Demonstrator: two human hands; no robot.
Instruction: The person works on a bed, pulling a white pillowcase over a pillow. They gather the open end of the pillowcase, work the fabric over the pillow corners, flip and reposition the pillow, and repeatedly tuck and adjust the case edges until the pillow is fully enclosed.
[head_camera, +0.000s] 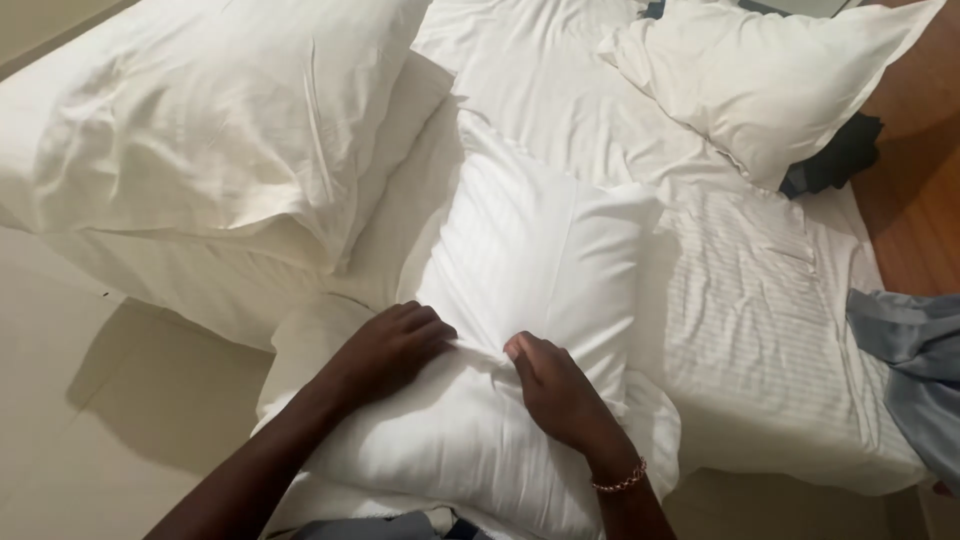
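Head | both hands (480, 370) pinching white pillow (530, 260) | rumpled bed (760, 330), pale floor (70, 400)

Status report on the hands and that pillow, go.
Left hand and right hand both gripping the white pillow. Pillow lying on bed. Nothing in the way.

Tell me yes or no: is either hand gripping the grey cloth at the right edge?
No, both the left hand and right hand pinch the white pillow.

White pillow (530, 300), faint woven stripes; white striped bedsheet (740, 300); grey-blue cloth (915, 370) (right edge); beige floor (90, 420).
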